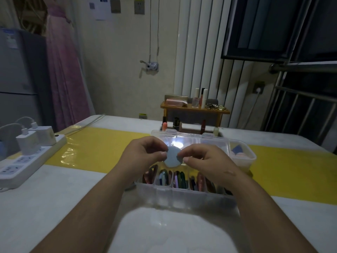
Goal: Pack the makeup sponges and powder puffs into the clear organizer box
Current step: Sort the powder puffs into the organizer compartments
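- Your left hand (145,154) pinches the left edge of a round blue puff (172,157) between thumb and curled fingers.
- Your right hand (206,161) pinches the right edge of the same puff, thumb tip in front and fingers curled behind it.
- You hold the puff upright with its flat face toward you, in the air over the middle of the box (182,197), above the near row of compartments and touching none of them.
- The box sits on the tabletop (60,198), near its front edge and a little right of centre, with its lid (206,143) thrown open toward the far edge and a bright glare on it.
- The near compartments already hold packed puffs (164,177), standing on edge side by side in red, green, blue and pink.
- Your hands hide the middle of the box, so you cannot tell what lies there.
- A clear tub (252,157) stands just beside the lid on the right; in it lie loose sponges (238,151), one blue and at least one pink.
- A yellow strip (102,148) runs across the tabletop from left to right, under the box and tub.
- At the left edge lies a white power strip (27,167) with two white chargers (34,141) plugged in, well apart from the box.
- Beyond the far edge a small wooden shelf (195,109) carries bottles and tubes, and lipsticks (165,125) stand below it, just behind the lid.
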A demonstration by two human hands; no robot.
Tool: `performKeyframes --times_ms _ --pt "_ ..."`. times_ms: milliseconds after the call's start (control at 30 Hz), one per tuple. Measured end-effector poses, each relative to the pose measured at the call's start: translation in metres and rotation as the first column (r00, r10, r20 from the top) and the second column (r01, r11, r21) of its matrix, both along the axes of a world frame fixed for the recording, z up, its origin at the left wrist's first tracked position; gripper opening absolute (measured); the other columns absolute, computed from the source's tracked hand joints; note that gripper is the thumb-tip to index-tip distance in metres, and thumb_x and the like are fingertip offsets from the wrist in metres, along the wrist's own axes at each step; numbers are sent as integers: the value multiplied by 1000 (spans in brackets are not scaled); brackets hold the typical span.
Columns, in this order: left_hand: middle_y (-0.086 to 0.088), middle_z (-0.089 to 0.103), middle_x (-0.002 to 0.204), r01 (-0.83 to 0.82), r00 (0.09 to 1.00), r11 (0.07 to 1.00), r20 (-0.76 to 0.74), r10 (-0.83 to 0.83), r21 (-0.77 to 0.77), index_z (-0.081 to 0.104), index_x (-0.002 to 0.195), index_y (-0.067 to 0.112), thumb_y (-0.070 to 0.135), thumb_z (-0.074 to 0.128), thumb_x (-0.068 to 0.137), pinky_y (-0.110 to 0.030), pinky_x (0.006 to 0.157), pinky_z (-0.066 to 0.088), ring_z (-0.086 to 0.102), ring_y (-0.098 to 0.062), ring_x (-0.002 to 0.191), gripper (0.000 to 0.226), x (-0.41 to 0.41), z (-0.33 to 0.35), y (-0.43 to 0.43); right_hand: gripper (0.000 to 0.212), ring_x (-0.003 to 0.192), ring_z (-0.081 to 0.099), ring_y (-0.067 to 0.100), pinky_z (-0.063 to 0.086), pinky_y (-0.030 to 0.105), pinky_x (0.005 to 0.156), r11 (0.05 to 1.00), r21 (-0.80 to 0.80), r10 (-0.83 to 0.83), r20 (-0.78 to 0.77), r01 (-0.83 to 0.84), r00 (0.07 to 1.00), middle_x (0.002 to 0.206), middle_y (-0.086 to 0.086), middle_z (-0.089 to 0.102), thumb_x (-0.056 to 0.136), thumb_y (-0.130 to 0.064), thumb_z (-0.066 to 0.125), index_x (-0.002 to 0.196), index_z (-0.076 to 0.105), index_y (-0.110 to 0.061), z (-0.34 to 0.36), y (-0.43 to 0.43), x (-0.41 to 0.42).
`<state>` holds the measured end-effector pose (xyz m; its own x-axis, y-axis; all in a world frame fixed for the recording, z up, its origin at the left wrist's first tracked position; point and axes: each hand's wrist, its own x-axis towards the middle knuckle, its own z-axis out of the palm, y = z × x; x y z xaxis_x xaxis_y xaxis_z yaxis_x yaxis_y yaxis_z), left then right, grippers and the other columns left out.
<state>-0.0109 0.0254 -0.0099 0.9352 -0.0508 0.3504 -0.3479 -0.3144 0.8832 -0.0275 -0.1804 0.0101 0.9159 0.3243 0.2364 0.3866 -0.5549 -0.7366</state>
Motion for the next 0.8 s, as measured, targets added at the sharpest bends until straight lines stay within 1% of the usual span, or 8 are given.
performKeyframes --times_ms 100,200,267,333,367,500,633,800 --pt "14 67 97 -29 999 992 42 24 127 70 85 31 13 72 86 -18 75 49 62 -4 90 18 3 -4 1 20 90 62 0 50 19 78 996 78 -56 36 53 998 94 -16 68 94 -18 62 91 70 -37 5 -5 0" --pt "11 54 105 -162 987 966 31 159 200 68 79 32 6 66 85 -14 68 40 51 -3 90 26 6 -9 0 17 89 64 10 53 27 79 978 157 -147 50 138 988 91 -5 69 91 -9 63 86 70 -24 10 -14 -1" --pt "3 49 105 -232 971 952 -15 240 198 70 79 24 1 64 84 -9 53 39 57 -2 76 24 7 -11 2 16 89 63 17 54 30 77 972 147 -194 53 184 980 90 3 69 89 -6 62 84 69 -19 12 -18 -1" --pt "-3 52 100 -242 959 961 -115 258 134 72 78 15 -3 63 83 -13 42 42 62 -6 53 21 8 -12 3 17 85 62 20 51 29 71 967 121 -233 54 225 971 87 6 67 87 -3 60 80 68 -17 12 -21 0" --pt "-6 57 97 -233 955 967 -164 248 104 73 75 15 -3 63 82 -21 45 46 61 -11 49 22 11 -14 5 17 82 61 19 49 27 68 963 108 -253 58 246 966 84 6 66 87 -3 59 77 66 -16 13 -22 0" --pt "-13 67 84 -207 940 978 -277 202 11 75 70 21 7 64 75 -44 70 55 63 -30 71 19 12 -17 7 24 65 49 15 37 26 57 933 101 -355 101 346 929 65 1 53 86 -7 58 63 58 -15 14 -29 1" --pt "-13 63 76 -246 933 969 -278 228 -31 72 76 12 -5 62 83 -32 62 49 59 -25 66 21 12 -18 4 29 59 43 15 31 26 53 896 72 -443 120 437 888 58 1 47 84 -8 57 56 53 -13 14 -34 3" --pt "-15 65 79 -283 922 958 -293 254 -57 73 77 10 -8 59 82 -41 70 54 61 -30 70 23 14 -20 6 30 56 40 20 31 28 53 879 -47 -470 88 475 878 56 5 43 81 -6 56 53 47 -11 15 -36 4"
